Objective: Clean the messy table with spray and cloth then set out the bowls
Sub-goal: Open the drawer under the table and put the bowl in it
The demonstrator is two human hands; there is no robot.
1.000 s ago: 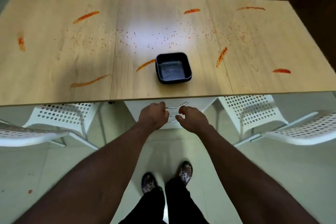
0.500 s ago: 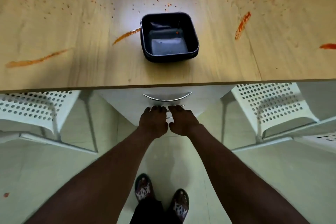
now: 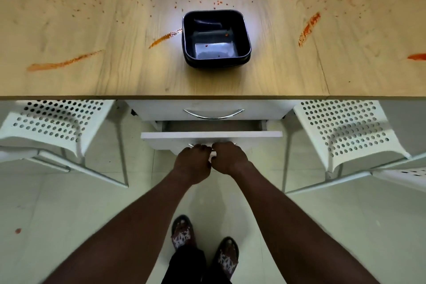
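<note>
Left hand (image 3: 192,163) and right hand (image 3: 228,157) both clench the lower drawer (image 3: 211,136) handle at 6 o'clock of the bowl (image 3: 216,38) on the stained table (image 3: 92,71); overpulling risks drawer derailing.

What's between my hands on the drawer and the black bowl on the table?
In the head view: the pulled-out drawer, the shut top drawer with its chrome handle, then bare table up to the black bowl.

One table (image 3: 115,80), one bowl stack (image 3: 216,39), two chairs (image 3: 53,122) (image 3: 345,127), two drawers (image 3: 212,137) (image 3: 207,108), two hands (image 3: 192,165) (image 3: 228,157).
</note>
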